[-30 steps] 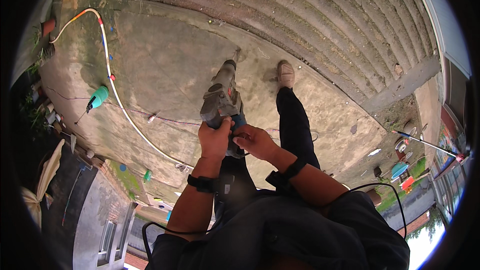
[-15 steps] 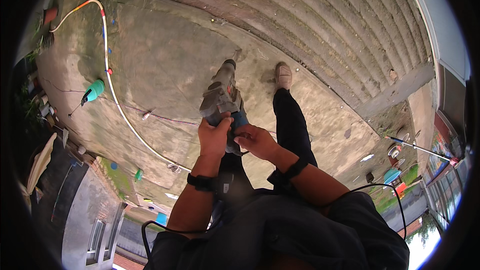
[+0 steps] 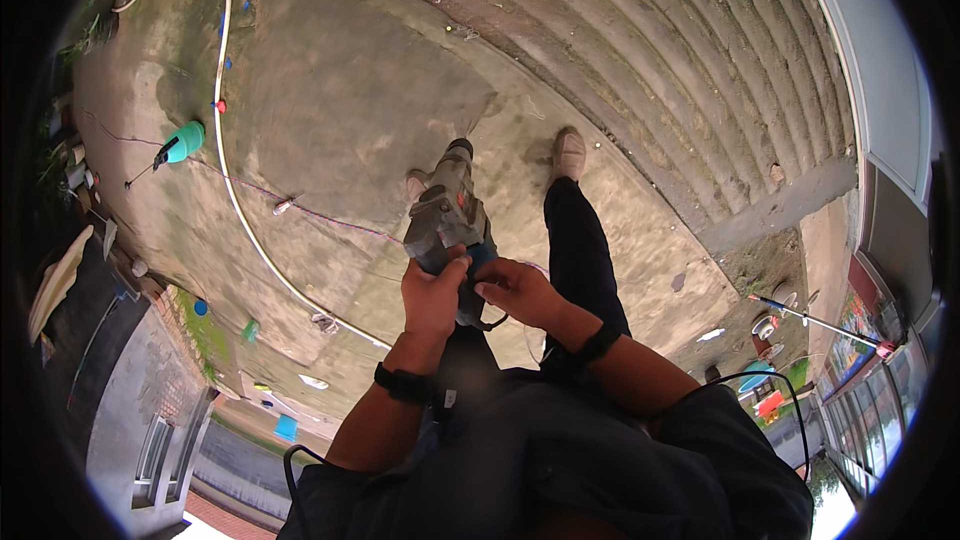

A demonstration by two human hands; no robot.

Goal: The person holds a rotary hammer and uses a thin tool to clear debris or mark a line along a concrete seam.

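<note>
A grey and blue hammer drill (image 3: 447,205) points away from me, its black chuck and thin bit at the far end, low over the concrete. Around its rear grip my left hand (image 3: 432,300) is closed, thumb on top. My right hand (image 3: 522,292) has its fingers curled in against the drill's right side, near the blue part of the body. The fingertips' exact hold is partly hidden. A dark cord loops out below that hand.
A pale hose (image 3: 240,210) curves over the concrete on the left, near a green spray bottle (image 3: 184,143) and a thin cable (image 3: 330,220). Ridged soil (image 3: 640,50) lies beyond the slab's edge. My right shoe (image 3: 569,152) stands right of the drill. A pole (image 3: 820,318) is far right.
The drill has come slightly nearer to me and right, both hands still at it. My left shoe now shows beside the drill. The view has shifted a little.
</note>
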